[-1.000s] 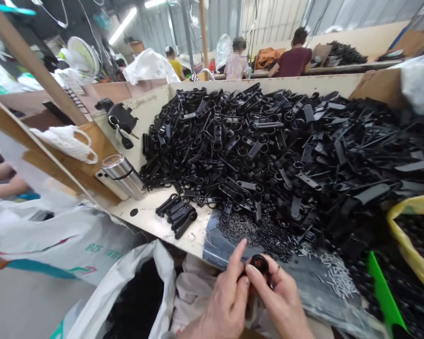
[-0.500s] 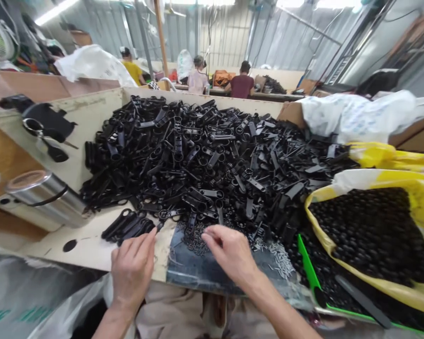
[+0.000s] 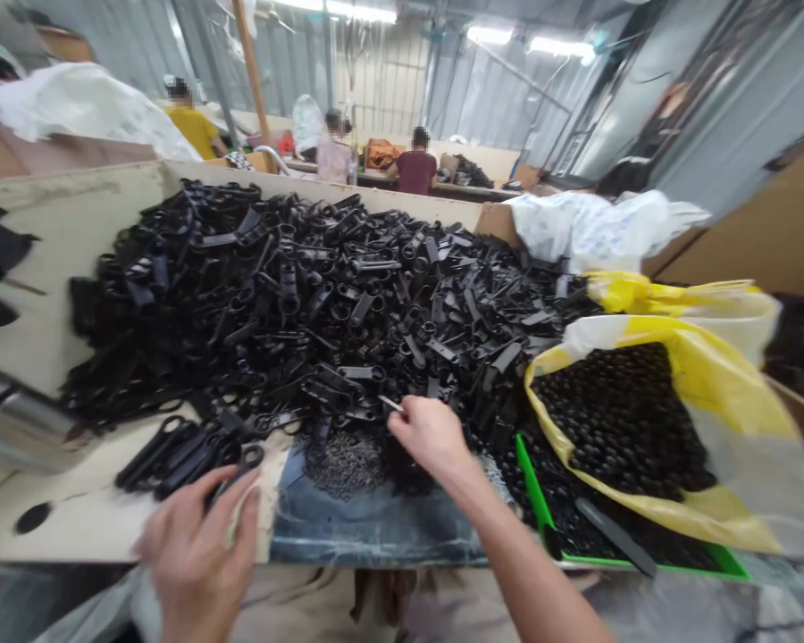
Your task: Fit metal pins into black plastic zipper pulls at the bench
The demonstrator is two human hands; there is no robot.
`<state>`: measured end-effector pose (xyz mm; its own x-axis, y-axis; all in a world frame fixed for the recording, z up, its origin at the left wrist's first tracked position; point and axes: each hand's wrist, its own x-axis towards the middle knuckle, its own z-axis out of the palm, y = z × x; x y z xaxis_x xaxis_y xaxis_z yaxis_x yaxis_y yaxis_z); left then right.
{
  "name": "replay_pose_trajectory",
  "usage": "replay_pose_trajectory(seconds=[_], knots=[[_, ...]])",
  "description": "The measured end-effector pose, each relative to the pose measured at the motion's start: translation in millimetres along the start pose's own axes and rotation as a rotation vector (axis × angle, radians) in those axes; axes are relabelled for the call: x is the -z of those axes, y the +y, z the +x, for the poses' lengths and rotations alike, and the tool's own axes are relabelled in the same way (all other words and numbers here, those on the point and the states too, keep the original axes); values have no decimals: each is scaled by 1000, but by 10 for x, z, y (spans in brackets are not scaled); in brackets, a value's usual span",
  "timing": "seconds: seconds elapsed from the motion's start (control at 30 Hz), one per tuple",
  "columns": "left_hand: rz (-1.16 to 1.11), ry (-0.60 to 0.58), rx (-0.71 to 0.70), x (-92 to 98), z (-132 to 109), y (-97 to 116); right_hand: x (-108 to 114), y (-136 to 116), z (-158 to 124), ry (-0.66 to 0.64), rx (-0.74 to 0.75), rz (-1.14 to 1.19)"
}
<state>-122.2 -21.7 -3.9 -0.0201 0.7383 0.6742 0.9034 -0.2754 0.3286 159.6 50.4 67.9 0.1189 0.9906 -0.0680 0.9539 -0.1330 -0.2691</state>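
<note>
Black part (image 3: 252, 456) lies held between curled left fingers (image 3: 236, 496); right fingers (image 3: 412, 418) pinch a pale pin (image 3: 392, 405).

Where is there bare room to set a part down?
Two patches: the near strip of the dark sheet, between the grey bits and the near edge; and the white board nearer than the flask, left of the row of black parts. Crowded: the black heap behind and the green tray at right.

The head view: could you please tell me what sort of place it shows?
Probably an assembly workshop, judging by the heap of black parts, the open bag of small pieces and the people beyond.
</note>
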Motion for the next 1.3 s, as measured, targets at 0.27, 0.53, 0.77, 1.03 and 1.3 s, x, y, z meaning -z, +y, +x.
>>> replay_pose_trajectory(seconds=[0.27,0.53,0.77,1.03,1.3], knots=[[-1005,-567,582,107,-90,1286,-13,413,-515,45,144,491],[-1668,-641,1218,155,-34,1468,-331,73,-1237,-386,167,1060],[-995,-403,850,146,-17,984,-330,59,-1210,-286,110,948],[87,-368,100,410,50,-155,-346,138,-1160,-237,102,748],[-514,-401,748,395,128,-166,-459,238,-1244,-168,207,643]])
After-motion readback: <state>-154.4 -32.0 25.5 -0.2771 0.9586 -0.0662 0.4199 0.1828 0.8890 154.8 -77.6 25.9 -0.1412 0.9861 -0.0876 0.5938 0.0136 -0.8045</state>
